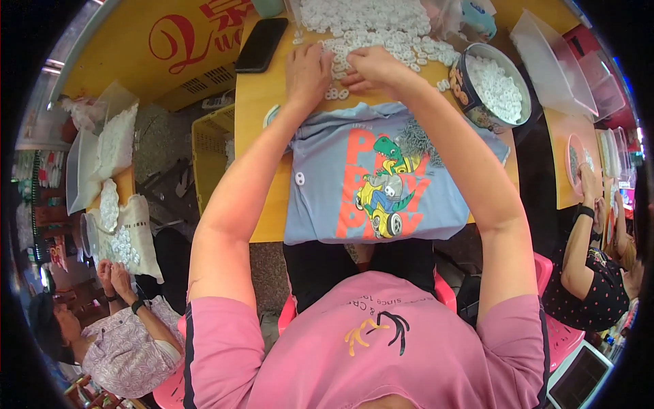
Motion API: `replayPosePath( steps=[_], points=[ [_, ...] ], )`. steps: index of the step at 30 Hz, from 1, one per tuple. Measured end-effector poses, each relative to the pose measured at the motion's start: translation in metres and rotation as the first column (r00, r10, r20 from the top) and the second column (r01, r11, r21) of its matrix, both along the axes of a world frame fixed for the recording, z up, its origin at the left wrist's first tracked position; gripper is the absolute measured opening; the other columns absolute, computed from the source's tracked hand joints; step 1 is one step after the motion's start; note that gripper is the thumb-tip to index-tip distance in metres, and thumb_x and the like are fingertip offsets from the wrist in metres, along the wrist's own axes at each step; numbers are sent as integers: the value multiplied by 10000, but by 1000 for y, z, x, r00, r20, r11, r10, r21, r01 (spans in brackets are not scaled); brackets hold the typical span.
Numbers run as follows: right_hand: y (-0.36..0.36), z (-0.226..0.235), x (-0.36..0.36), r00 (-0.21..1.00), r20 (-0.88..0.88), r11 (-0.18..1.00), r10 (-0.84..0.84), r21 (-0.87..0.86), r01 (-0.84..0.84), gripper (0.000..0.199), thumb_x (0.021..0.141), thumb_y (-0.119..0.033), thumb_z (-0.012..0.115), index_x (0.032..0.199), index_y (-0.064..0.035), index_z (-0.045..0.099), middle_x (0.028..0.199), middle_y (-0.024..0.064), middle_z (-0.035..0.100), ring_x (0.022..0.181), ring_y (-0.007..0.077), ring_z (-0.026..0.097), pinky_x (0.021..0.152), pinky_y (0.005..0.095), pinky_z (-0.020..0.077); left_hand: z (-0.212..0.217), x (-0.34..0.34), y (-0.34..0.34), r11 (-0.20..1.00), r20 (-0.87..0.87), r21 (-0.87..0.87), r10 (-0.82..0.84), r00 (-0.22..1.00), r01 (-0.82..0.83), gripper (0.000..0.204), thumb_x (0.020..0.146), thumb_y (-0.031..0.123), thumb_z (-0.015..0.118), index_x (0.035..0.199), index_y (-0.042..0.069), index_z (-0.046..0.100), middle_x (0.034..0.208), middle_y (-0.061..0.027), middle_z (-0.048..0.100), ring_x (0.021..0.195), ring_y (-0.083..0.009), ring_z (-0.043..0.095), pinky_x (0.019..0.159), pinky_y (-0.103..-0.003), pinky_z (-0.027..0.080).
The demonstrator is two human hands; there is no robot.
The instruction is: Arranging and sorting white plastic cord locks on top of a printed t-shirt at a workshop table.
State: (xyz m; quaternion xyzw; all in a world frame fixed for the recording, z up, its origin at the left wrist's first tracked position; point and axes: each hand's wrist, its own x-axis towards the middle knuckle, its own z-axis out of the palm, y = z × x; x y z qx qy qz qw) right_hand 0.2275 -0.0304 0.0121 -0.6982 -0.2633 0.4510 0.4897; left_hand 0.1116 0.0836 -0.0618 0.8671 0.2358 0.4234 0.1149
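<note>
At the far side of the table, my left hand (308,75) lies palm down, its fingers stretched over the near edge of a spread of small white plastic pieces with holes (381,27). To its right, my right hand (378,69) is closed with its fingers bent inward above the same pieces. Whatever it may grip is hidden. A grey-blue T-shirt (317,204) with a dinosaur print covers the near part of the table. On the shirt rest a heap of small grey metal parts (419,140) and one white piece (300,178) at the left.
A black phone (262,45) lies at the far left of the table. A round tin (477,112) full of white pieces stands at the right. Clear plastic bins (555,68) are farther right. A yellow crate (211,153) sits left of the table. Other people work on both sides.
</note>
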Motion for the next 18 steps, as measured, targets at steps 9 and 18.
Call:
replayPosePath(
  steps=[9, 18],
  points=[
    [30, -13, -27, 890, -450, 964, -76, 194, 180, 305, 1021, -174, 502, 1243, 32, 543, 1211, 220, 590, 1013, 340, 630, 943, 507, 520, 3, 15, -5, 970, 56, -241, -21, 998, 34, 268, 957, 260, 568, 947, 41, 722, 972, -216, 691, 930, -413, 615, 842, -498, 474],
    [50, -18, -30, 510, -769, 828, -385, -44, 559, 224, 958, -54, 414, 1090, -38, 595, 975, 143, 637, 827, 267, 633, 675, 515, 523, 29, 32, 7, 770, 102, -635, 158, 982, -58, 461, 897, 490, 643, 854, 42, 746, 743, -139, 704, 622, -253, 623, 641, -413, 486]
  ],
)
